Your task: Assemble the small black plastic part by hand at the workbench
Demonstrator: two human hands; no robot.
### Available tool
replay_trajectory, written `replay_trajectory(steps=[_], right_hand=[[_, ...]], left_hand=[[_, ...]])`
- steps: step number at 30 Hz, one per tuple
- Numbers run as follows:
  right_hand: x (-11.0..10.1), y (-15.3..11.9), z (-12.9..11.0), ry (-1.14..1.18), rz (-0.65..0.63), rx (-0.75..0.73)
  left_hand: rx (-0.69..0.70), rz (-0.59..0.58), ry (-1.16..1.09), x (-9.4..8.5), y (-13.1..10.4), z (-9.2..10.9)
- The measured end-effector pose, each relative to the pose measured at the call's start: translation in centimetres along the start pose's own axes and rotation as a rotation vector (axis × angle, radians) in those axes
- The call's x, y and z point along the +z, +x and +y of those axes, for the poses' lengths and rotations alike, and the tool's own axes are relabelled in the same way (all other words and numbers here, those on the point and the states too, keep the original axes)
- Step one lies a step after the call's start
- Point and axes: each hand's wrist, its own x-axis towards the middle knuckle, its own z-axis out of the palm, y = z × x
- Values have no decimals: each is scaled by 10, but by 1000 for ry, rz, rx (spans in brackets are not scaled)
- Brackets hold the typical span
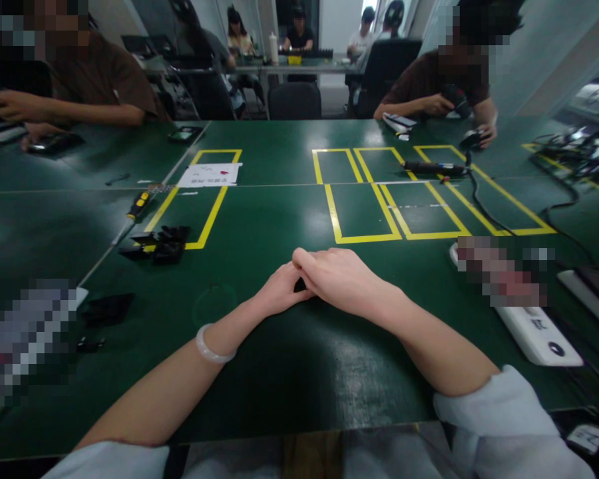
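Note:
My two hands rest together over the green table (289,372), close to its near edge. My right hand (347,279) lies folded over the fingers of my left hand (279,291), closed on it. Most of the left fingers are hidden beneath the right hand, so their pose does not show. No tool or part is visible in either hand. A pale bangle (213,346) circles my left wrist. Nearest ahead of the hands are rectangles of yellow tape (369,238) stuck on the tabletop.
Black plastic pieces (167,245) and a yellow-black screwdriver (138,204) lie left. A paper sheet (210,174) is beyond. To the right are a corded black tool (434,168), a white power strip (539,332) and cables (579,159). Several people sit across the table and behind.

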Motion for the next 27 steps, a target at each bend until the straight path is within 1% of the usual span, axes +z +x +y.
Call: replay_trajectory(steps=[4, 7, 10, 13, 16, 21, 27], right_hand=[[-2, 0, -1, 12, -7, 19], [2, 2, 2, -18, -13, 32], [4, 2, 6, -19, 8, 39], [1, 1, 9, 44, 7, 40], [-5, 0, 9, 82, -23, 61], [-5, 2, 12, 3, -54, 101], [-5, 1, 12, 103, -44, 17]], left_hand=[[-10, 8, -23, -2, 0, 3], [-35, -11, -7, -3, 1, 6], [-30, -25, 20, -4, 2, 7], [-6, -19, 41, -3, 3, 7], [-4, -4, 40, -3, 2, 7], [-40, -25, 65, -3, 0, 8], [-17, -12, 65, -2, -1, 8]])
